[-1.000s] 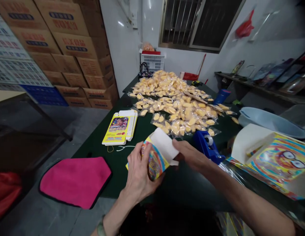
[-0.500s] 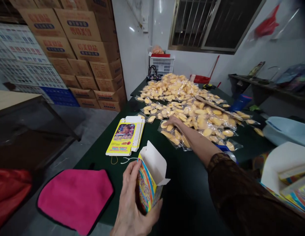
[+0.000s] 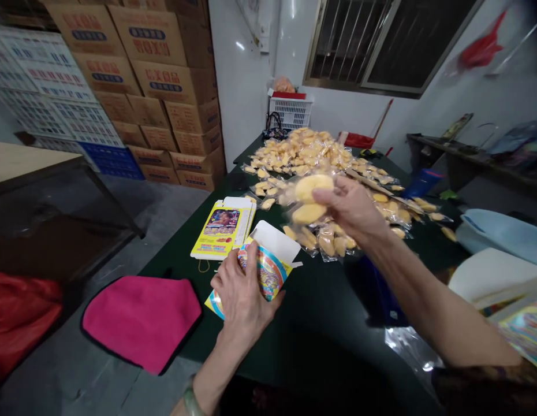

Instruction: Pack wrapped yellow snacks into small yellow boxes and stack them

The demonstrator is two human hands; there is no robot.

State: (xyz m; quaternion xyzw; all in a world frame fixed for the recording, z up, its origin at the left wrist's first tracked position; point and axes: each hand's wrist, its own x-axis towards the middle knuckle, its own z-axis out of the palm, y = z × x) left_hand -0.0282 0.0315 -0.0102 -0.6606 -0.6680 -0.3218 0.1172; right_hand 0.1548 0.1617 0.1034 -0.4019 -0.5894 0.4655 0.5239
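My left hand is closed around a colourful yellow and blue carton, its white top flap raised and the box tilted. My right hand pinches a clear packet of pale yellow oval pieces, slightly blurred, in the air beyond the carton. Behind and below it spreads a large pile of similar clear packets on the dark green table. Flattened yellow cartons lie left of the box.
A pink cloth seat stands at the table's left edge. To the right are a light blue basin, a white-lined box holding cartons and a clear plastic bag. Cardboard boxes are stacked at the back left.
My right hand has lifted a packet from the pile and drawn it nearer the carton. My left hand has turned and tilted the carton, its printed side now facing up.
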